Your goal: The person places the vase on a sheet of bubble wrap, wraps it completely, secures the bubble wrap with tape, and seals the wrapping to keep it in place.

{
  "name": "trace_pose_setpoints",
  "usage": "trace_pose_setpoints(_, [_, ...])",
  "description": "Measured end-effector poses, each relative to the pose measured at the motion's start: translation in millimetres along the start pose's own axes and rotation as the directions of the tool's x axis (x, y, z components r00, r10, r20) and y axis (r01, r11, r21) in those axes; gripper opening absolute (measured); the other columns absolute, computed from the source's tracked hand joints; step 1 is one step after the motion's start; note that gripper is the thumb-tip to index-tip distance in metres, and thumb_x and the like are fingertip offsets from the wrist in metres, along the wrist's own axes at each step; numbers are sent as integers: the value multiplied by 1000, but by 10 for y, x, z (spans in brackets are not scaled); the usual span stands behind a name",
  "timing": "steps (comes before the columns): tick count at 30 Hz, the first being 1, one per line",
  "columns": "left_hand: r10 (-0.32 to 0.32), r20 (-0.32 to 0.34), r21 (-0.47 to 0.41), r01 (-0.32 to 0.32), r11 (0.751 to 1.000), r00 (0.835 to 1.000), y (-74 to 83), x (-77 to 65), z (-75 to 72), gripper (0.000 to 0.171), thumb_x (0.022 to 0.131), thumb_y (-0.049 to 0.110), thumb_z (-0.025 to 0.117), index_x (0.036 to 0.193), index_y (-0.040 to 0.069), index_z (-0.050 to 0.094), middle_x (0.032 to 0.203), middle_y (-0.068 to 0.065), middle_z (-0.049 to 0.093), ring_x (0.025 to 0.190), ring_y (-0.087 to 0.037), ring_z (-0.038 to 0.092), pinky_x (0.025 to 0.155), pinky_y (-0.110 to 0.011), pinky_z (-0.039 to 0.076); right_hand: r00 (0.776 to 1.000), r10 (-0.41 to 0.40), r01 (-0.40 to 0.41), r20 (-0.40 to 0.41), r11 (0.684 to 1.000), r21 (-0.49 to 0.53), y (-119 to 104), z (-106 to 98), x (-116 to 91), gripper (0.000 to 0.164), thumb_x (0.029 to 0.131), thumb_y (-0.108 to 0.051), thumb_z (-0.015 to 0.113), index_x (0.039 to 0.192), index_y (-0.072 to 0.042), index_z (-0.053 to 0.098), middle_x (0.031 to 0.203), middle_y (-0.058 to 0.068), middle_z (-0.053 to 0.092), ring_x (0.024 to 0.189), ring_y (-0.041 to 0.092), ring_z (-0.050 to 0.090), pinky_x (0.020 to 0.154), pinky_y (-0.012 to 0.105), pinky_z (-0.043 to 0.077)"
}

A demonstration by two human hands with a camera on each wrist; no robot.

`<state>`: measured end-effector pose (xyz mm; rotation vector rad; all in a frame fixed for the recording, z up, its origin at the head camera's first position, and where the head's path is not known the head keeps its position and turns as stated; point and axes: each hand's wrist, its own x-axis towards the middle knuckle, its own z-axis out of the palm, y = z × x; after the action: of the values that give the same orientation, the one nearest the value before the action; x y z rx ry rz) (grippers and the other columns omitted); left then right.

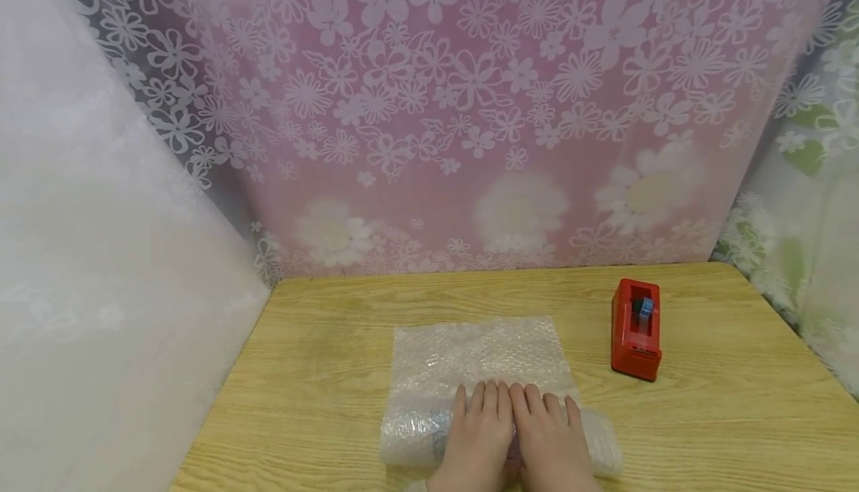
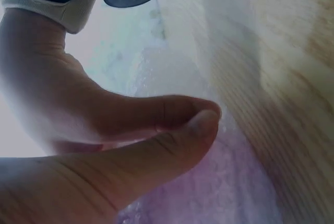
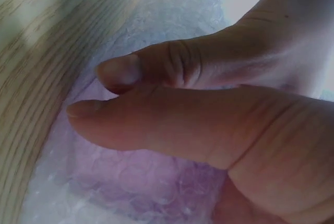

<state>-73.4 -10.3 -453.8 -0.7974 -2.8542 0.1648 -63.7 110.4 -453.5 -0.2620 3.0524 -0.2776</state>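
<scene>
A clear bubble wrap sheet [image 1: 476, 350] lies on the wooden table, its near part rolled around something with pink-purple and blue showing through. Side by side at the middle of this roll [image 1: 406, 438] are my left hand [image 1: 479, 432] and my right hand [image 1: 552, 436]. Both hold it, fingers reaching over the top towards the flat sheet and thumbs on the near side. In the right wrist view the thumbs meet against the wrap, and a pinkish area [image 3: 130, 174] shows beneath the bubbles. The wrapped thing's kind is hidden by the layers and my hands.
A red tape dispenser [image 1: 636, 332] with a tape roll stands on the right of the table [image 1: 315, 373], beyond the wrap. Flowered pink curtain [image 1: 429, 119] hangs behind the far edge, with pale sheeting [image 1: 114, 253] along the left side.
</scene>
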Motion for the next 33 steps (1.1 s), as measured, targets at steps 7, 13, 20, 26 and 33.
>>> trace_pose_setpoints(7, [30, -75, 32, -27, 999, 997, -41, -3, 39, 91, 59, 60, 87, 127, 6, 59, 120, -5, 63, 112, -20, 58, 98, -45, 45, 999, -36, 34, -42, 999, -28, 6, 12, 7, 86, 61, -35, 92, 132, -7, 52, 122, 12, 55, 110, 39, 51, 97, 68, 32])
trace_pose_setpoints(13, [15, -51, -23, -17, 1000, 999, -70, -3, 65, 88, 65, 62, 82, 128, 7, 56, 122, -5, 61, 115, -20, 57, 97, -52, 45, 994, -68, 66, -83, 997, -25, 22, 2, 26, 77, 61, -23, 90, 127, -7, 54, 117, 11, 56, 106, 38, 51, 93, 66, 36])
trace_pose_setpoints(20, [17, 25, -78, -15, 997, 1000, -119, 43, 47, 89, 67, 64, 81, 130, 9, 52, 123, -3, 59, 118, -19, 55, 98, -57, 43, 993, -84, 83, -88, 996, -18, 51, -11, 107, 77, 57, -23, 92, 122, -8, 55, 112, 10, 55, 103, 37, 53, 92, 65, 37])
trace_pose_setpoints(26, [9, 0, -71, -9, 997, 1000, -134, 73, 79, 84, 62, 56, 87, 124, 10, 53, 114, -2, 59, 111, -19, 57, 95, -57, 45, 987, -119, 115, -108, 993, -37, 77, -13, 154, 66, 63, -25, 90, 118, -9, 57, 108, 9, 57, 101, 36, 55, 92, 65, 37])
trace_pose_setpoints(33, [-27, 30, -63, 28, 998, 999, -147, 131, 117, 88, 53, 56, 91, 119, 11, 52, 106, -1, 59, 104, -19, 59, 93, -56, 44, 980, -170, 169, -105, 985, -16, 109, -58, 222, 77, 54, -43, 93, 115, -10, 58, 105, 7, 59, 101, 34, 55, 92, 65, 37])
